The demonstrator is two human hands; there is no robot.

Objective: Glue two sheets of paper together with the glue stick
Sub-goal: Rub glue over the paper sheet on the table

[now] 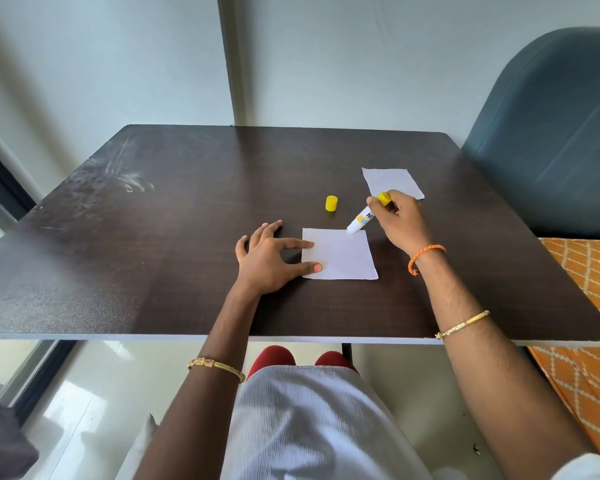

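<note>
A small white paper sheet (343, 254) lies on the dark table (153, 237) in front of me. My left hand (271, 261) lies spread beside it, its forefinger and thumb tips pressing on the sheet's left edge. My right hand (399, 226) grips a white glue stick (361, 220) with a yellow end, tilted, its tip touching the sheet's far right corner. The yellow cap (331, 203) stands on the table beyond the sheet. A second white sheet (390, 181) lies further back on the right, partly behind my right hand.
A blue-grey padded chair (551, 133) stands off the table's right side, with an orange patterned cloth (586, 306) below it. A wall runs close behind the table. The table's front edge is near my knees.
</note>
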